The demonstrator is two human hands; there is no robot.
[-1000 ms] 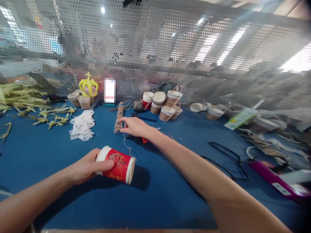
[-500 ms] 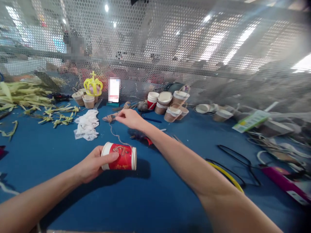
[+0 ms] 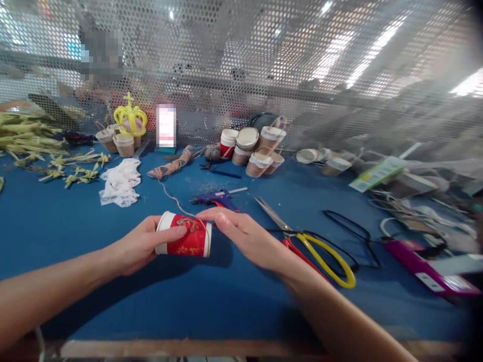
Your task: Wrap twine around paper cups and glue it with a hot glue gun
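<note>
My left hand [image 3: 141, 245] is closed around a red and white paper cup [image 3: 194, 241], held on its side above the table with its thumb across the red band. A length of twine [image 3: 171, 196] runs from a loose skein of brown twine [image 3: 173, 165] to the cup and passes along its rim at the right end. My right hand [image 3: 241, 234] is beside that rim with its fingers stretched out, the fingertips at the twine; whether they press on it I cannot tell. A blue glue gun [image 3: 219, 197] lies just behind the right hand.
Scissors [image 3: 328, 264] with yellow and red handles lie right of my right arm. Crumpled white tissue [image 3: 121, 182], paper cups [image 3: 260, 163], a yellow crown [image 3: 130, 120] and a phone [image 3: 166, 125] stand further back. A purple box [image 3: 426, 269] is at the right; perforated metal sheet [image 3: 211, 65] closes the back.
My right hand has come back from the twine skein to the cup's rim, and its fingers have straightened. The left hand still holds the cup. The view has shifted slightly.
</note>
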